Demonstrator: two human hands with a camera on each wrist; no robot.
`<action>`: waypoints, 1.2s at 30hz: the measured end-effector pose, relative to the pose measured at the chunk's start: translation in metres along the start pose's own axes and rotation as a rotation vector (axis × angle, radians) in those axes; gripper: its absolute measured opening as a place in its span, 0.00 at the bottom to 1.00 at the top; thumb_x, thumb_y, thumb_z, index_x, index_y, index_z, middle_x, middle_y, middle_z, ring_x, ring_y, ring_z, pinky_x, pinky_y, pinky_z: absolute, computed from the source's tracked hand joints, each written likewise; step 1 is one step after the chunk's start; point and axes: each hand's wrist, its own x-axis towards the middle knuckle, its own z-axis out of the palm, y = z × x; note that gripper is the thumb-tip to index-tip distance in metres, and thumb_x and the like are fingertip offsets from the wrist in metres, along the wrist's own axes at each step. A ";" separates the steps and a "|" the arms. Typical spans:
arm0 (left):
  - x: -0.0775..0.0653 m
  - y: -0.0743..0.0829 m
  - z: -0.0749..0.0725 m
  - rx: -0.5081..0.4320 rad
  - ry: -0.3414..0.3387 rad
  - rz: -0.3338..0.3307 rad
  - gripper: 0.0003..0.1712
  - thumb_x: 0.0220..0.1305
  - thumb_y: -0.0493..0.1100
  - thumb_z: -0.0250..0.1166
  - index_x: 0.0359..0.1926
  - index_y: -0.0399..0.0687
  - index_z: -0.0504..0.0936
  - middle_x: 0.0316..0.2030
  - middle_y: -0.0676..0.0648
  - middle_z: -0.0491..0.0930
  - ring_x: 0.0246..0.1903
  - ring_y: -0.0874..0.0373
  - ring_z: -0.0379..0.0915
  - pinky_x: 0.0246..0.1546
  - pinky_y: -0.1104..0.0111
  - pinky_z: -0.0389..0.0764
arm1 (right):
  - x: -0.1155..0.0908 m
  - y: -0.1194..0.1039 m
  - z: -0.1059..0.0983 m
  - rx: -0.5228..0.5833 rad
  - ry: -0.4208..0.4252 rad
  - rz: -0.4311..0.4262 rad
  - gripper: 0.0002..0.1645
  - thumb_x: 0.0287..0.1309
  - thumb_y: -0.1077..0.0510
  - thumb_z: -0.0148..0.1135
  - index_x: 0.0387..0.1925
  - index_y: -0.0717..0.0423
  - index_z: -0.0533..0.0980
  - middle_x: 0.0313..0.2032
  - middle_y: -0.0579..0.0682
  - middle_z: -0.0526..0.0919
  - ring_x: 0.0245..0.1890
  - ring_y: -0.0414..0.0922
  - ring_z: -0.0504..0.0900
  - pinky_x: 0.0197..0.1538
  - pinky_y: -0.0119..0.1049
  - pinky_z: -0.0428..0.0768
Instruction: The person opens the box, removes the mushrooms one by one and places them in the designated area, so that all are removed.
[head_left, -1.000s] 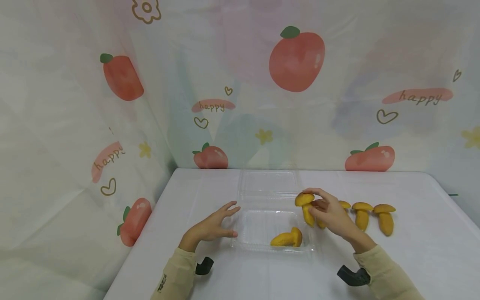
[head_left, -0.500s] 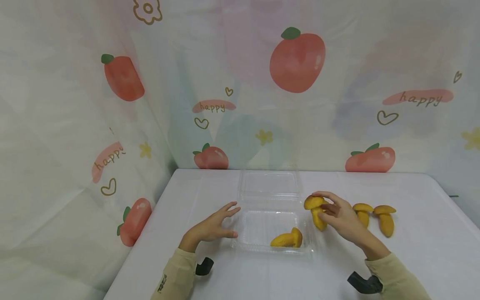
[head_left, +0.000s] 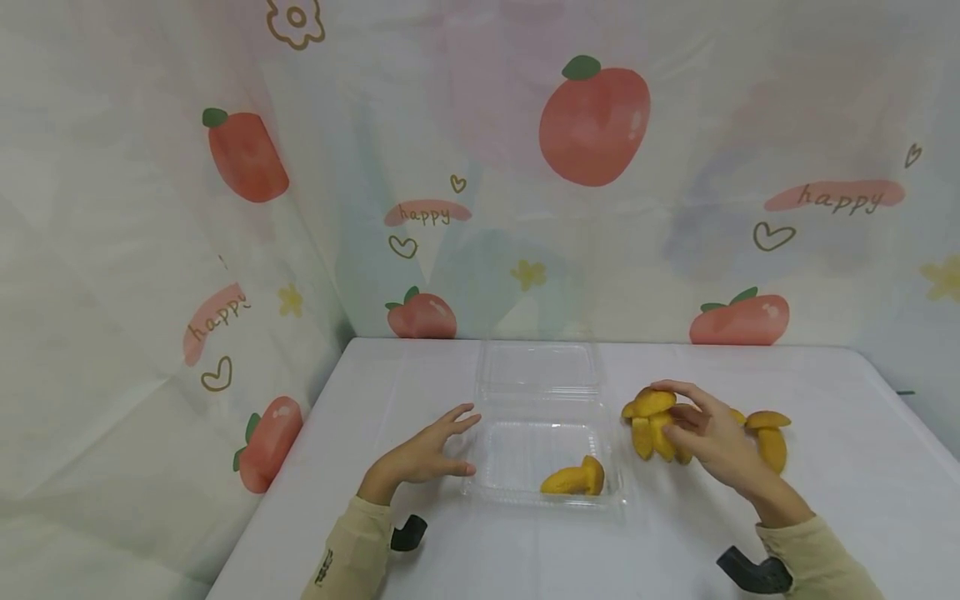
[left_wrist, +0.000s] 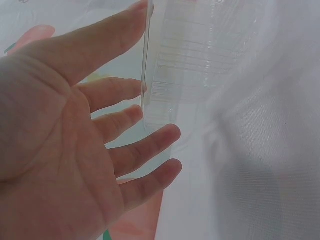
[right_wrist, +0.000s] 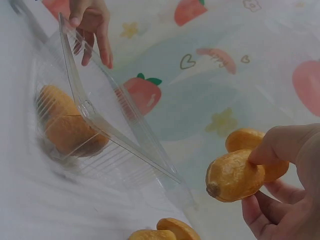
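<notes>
My right hand (head_left: 716,433) pinches a yellow mushroom (head_left: 660,429) by its stem, cap up, over the left end of a row of mushrooms. In the right wrist view, the thumb and fingers press this mushroom (right_wrist: 235,175) from both sides. One more mushroom (head_left: 573,479) lies on its side in the front right of a clear plastic clamshell box (head_left: 517,454), whose lid (head_left: 540,367) is folded back. My left hand (head_left: 423,450), fingers spread, is at the box's left edge. In the left wrist view, its thumb (left_wrist: 115,35) meets the clear rim.
Behind the held mushroom, others are partly covered by it and the hand. A mushroom (head_left: 768,437) marks the row's right end. White cloth covers the table (head_left: 847,500). A printed backdrop (head_left: 480,167) stands behind and at the left.
My right hand has moved to the right with the mushroom, away from the box's right edge and across the row. The left hand and the box have stayed in place.
</notes>
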 end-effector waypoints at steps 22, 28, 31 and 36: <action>0.000 -0.003 0.001 0.000 0.005 -0.001 0.47 0.64 0.44 0.72 0.78 0.42 0.58 0.81 0.40 0.46 0.79 0.38 0.45 0.74 0.39 0.56 | -0.011 0.013 -0.031 -0.036 0.062 0.019 0.32 0.64 0.76 0.56 0.69 0.67 0.64 0.61 0.25 0.70 0.50 0.21 0.78 0.45 0.17 0.80; -0.001 -0.002 0.001 0.001 0.005 0.000 0.47 0.64 0.44 0.72 0.78 0.41 0.58 0.81 0.39 0.46 0.79 0.38 0.46 0.74 0.39 0.57 | -0.012 0.016 -0.039 -0.035 0.060 0.043 0.32 0.65 0.75 0.55 0.69 0.64 0.64 0.59 0.24 0.70 0.49 0.21 0.78 0.45 0.17 0.80; -0.001 -0.002 0.001 0.002 0.007 -0.002 0.47 0.64 0.44 0.72 0.78 0.42 0.58 0.81 0.40 0.46 0.79 0.38 0.45 0.74 0.39 0.57 | -0.013 0.017 -0.042 -0.055 0.074 0.053 0.32 0.66 0.75 0.55 0.69 0.63 0.64 0.60 0.24 0.69 0.49 0.20 0.77 0.46 0.16 0.79; 0.000 -0.002 0.001 0.005 0.003 -0.004 0.47 0.64 0.44 0.72 0.78 0.42 0.58 0.81 0.40 0.47 0.79 0.38 0.45 0.74 0.39 0.56 | -0.015 0.019 -0.047 -0.078 0.103 0.067 0.33 0.66 0.74 0.54 0.70 0.56 0.66 0.61 0.27 0.70 0.50 0.18 0.75 0.46 0.14 0.78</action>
